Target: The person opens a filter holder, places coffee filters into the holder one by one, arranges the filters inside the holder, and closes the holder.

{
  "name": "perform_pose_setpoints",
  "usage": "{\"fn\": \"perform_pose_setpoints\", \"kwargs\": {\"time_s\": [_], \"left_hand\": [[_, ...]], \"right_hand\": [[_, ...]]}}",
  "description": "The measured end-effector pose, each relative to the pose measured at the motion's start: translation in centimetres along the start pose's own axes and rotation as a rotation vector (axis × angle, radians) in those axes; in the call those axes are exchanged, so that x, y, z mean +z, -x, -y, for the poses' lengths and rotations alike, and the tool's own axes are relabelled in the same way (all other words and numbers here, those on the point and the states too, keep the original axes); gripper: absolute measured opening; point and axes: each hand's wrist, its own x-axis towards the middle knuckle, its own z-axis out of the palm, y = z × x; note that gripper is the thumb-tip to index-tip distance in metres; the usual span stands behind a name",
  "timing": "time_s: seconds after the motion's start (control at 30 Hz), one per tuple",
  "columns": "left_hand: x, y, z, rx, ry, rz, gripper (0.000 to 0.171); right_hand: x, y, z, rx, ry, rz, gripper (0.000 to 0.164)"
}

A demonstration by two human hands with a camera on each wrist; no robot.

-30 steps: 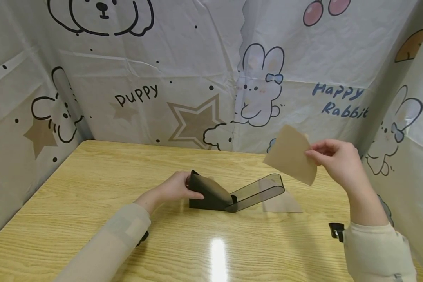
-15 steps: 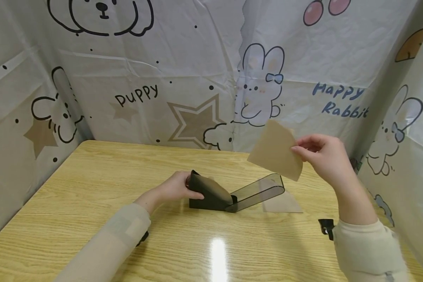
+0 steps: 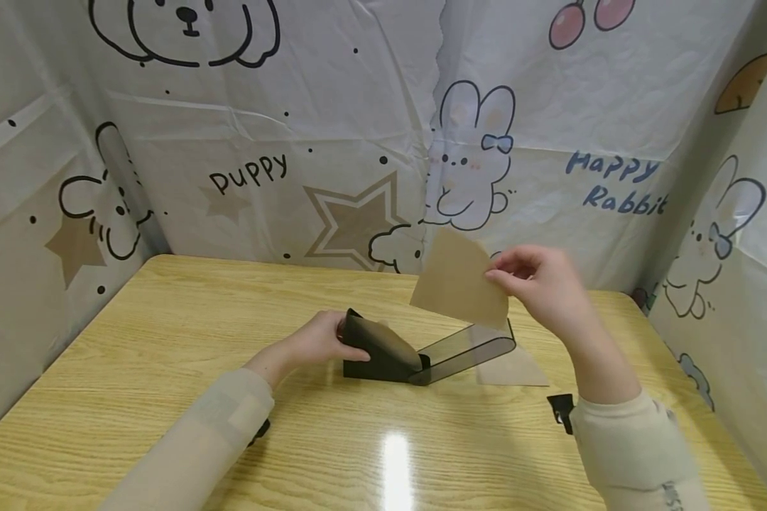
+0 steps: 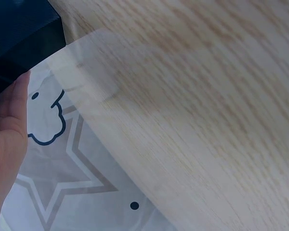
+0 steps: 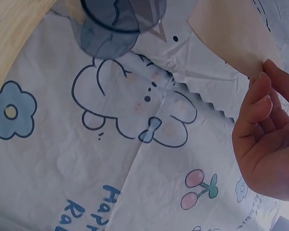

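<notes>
My left hand (image 3: 319,339) grips the raised back end of a black wedge-shaped holder (image 3: 380,355), thumb along its near side. A brown paper surface shows inside the holder. Its smoky clear lid (image 3: 463,353) is swung open to the right. Up above that lid, my right hand (image 3: 543,287) pinches a brown fan-shaped coffee filter (image 3: 457,280) by its right edge, between thumb and forefinger. The right wrist view shows the same pinch on the filter (image 5: 236,36). In the left wrist view, the fingers (image 4: 12,103) lie against the dark holder (image 4: 26,38).
A pale flat sheet (image 3: 514,367) lies on the wooden table (image 3: 307,447), partly behind the lid. Printed cloth (image 3: 332,106) hangs behind the table and along both sides. Black wrist gear (image 3: 561,413) juts from the right sleeve.
My right hand has carried the coffee filter leftward, from right of the lid to above it, and slightly lower at the end. The left hand and the holder have stayed in place.
</notes>
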Motion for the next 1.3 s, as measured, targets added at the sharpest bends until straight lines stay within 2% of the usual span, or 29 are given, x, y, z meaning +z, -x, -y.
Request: {"fn": "perform_pose_setpoints", "kwargs": {"time_s": [0.23, 0.5, 0.7, 0.9, 1.3], "left_hand": [[0.0, 0.1, 0.0, 0.005, 0.009, -0.004, 0.022], [0.0, 0.1, 0.2, 0.022, 0.002, -0.009, 0.024], [0.0, 0.1, 0.1, 0.004, 0.005, -0.009, 0.022], [0.1, 0.0, 0.3, 0.028, 0.005, -0.005, 0.024], [0.0, 0.0, 0.0, 0.000, -0.003, -0.006, 0.023]], "right_hand": [[1.4, -0.3, 0.5, 0.010, -0.021, 0.051, 0.011], [2.5, -0.5, 0.8, -0.004, -0.014, 0.062, 0.009], [3.6, -0.6, 0.9, 0.002, -0.007, 0.084, 0.009], [4.8, -0.6, 1.0, -0.007, -0.008, 0.101, 0.008], [6.5, -0.8, 1.0, -0.012, -0.004, 0.118, 0.006]]}}
